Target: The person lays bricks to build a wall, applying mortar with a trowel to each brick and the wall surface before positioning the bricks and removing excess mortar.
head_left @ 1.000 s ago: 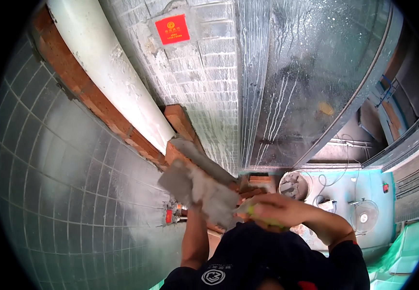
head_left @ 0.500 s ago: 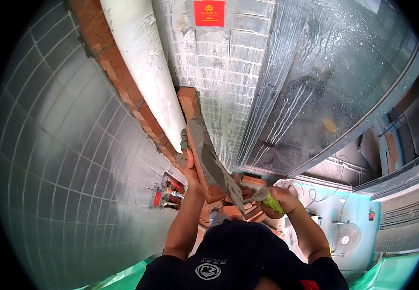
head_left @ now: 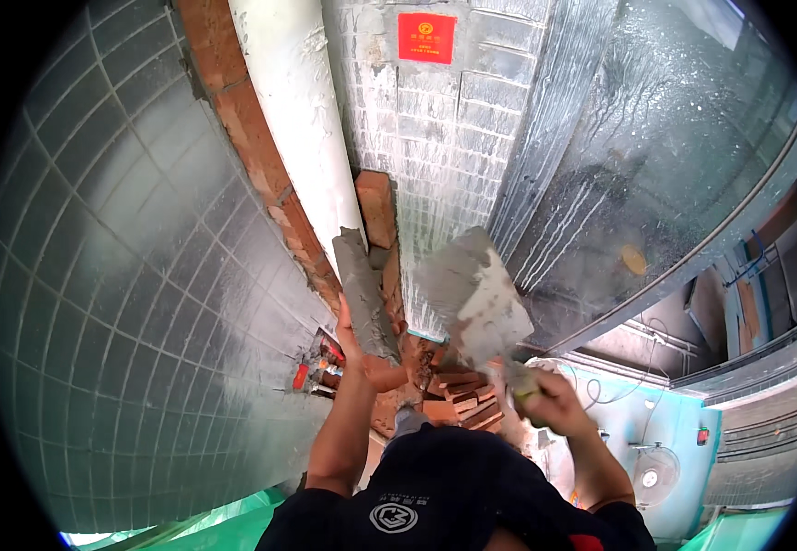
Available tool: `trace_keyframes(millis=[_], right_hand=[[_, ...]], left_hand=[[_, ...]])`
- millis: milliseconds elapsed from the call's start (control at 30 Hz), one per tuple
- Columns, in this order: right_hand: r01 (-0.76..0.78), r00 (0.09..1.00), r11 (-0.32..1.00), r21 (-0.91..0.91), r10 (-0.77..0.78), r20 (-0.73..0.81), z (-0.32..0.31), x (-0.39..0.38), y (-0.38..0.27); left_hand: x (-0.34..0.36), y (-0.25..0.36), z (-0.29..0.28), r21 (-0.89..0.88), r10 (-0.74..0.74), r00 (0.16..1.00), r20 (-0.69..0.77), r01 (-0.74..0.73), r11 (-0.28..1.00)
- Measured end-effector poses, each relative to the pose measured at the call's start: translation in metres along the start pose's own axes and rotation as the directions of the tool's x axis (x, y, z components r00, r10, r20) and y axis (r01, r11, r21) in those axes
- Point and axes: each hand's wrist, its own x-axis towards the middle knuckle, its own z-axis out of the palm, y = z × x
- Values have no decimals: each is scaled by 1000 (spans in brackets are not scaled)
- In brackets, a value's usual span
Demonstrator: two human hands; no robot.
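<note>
A red brick [head_left: 385, 374], its long upper face spread with grey mortar [head_left: 361, 294], is gripped along its left side by my left hand [head_left: 352, 344]. It tilts near the lower part of a white pipe [head_left: 293, 101]. My right hand [head_left: 550, 401] is closed round the handle of a trowel [head_left: 499, 308], whose broad blade is smeared with mortar and slightly blurred. The blade is to the right of the brick and apart from it. Behind the brick stands a short column of bricks [head_left: 376, 207] against the back wall.
A strip of laid bricks [head_left: 242, 119] runs beside the pipe along the grey tiled wall [head_left: 132, 248]. Loose bricks [head_left: 463, 399] lie piled below my hands. At right are a wet glass panel [head_left: 637, 174] and a fan [head_left: 655, 473]. Pipe fittings [head_left: 320, 363] stick out at left.
The trowel has come away from the brick's side and swung up to the right, its blade now facing me. The brick has turned, so its mortared face shows more. The view has shifted slightly.
</note>
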Motion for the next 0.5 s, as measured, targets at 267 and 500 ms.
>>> trace_keyframes(millis=[267,500], right_hand=[[325,891,597,-733,-454,24,77,44,79],[128,956,711,-691,-274,-105,31,-12,125]], left_hand=[[-8,-18,12,-262,-116,969,216,172,950],[-2,15,-30,-86,176,978,111,-167,982]])
